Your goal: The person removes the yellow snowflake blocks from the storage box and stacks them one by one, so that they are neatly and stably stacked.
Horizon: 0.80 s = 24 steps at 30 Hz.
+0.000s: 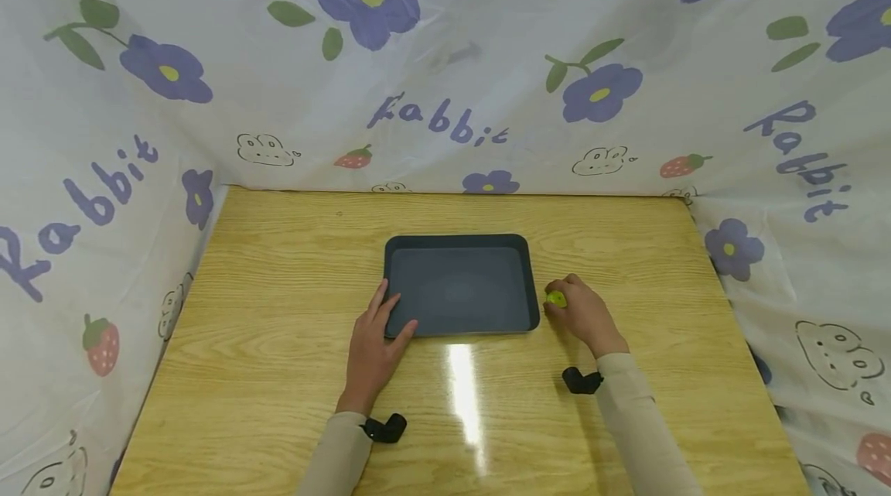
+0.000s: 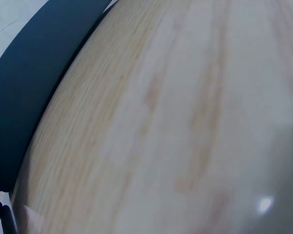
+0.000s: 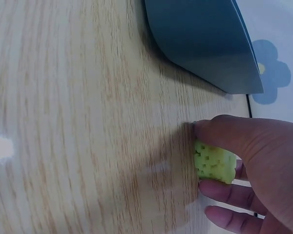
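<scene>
A dark grey rectangular baking tray (image 1: 455, 287) lies on the wooden table. My left hand (image 1: 372, 345) rests at its left front corner, fingers spread over the rim and touching it. Just right of the tray, my right hand (image 1: 581, 314) pinches a small yellow-green object (image 1: 556, 299) between thumb and fingers. In the right wrist view this object (image 3: 215, 162) has a pitted, bumpy surface and stands at the tabletop; its exact kind is unclear. The tray's outer wall (image 3: 205, 44) is near that hand. The left wrist view shows the tray's side (image 2: 34, 83) but hardly any of the hand.
The wooden table (image 1: 292, 264) spreads around the tray on all sides. White cloth (image 1: 445, 70) printed with purple flowers hangs behind it and at both sides. A black wrist camera (image 1: 385, 428) sits on the left wrist, another black camera (image 1: 582, 381) on the right.
</scene>
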{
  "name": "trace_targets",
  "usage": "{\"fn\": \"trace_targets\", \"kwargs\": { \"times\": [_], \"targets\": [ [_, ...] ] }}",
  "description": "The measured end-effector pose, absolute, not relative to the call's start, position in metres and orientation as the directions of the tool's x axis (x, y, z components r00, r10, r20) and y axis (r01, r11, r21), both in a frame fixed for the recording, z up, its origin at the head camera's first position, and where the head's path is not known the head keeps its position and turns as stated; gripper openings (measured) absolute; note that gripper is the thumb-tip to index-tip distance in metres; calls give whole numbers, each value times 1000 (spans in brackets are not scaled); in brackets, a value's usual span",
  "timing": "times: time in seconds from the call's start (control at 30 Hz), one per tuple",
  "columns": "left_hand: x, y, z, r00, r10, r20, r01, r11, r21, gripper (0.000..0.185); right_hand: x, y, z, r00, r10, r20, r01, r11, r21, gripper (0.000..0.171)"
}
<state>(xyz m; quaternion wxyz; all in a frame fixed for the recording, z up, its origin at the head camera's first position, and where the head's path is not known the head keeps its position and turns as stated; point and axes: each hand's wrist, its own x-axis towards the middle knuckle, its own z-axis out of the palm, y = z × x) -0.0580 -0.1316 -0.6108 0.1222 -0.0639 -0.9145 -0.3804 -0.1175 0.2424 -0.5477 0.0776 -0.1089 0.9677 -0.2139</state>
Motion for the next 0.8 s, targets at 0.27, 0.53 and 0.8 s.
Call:
{"fn": "trace_targets", "kwargs": {
  "times": [0.27,0.53,0.8],
  "targets": [
    [-59,-130,-611,-961,27,274,215,694,687,60,-118,244,-547,-965,-236,-114,-168,892,-420,35],
    [-59,-128,-612,-963,20,269,207,696,687,61,-116,249,-547,-965,-211,-153,-128,895,-427,41],
    [-57,-126,-616,-969,16,246,186,704,686,62,-108,242,-545,-989,-147,30,-146,898,-414,60]
  ]
}}
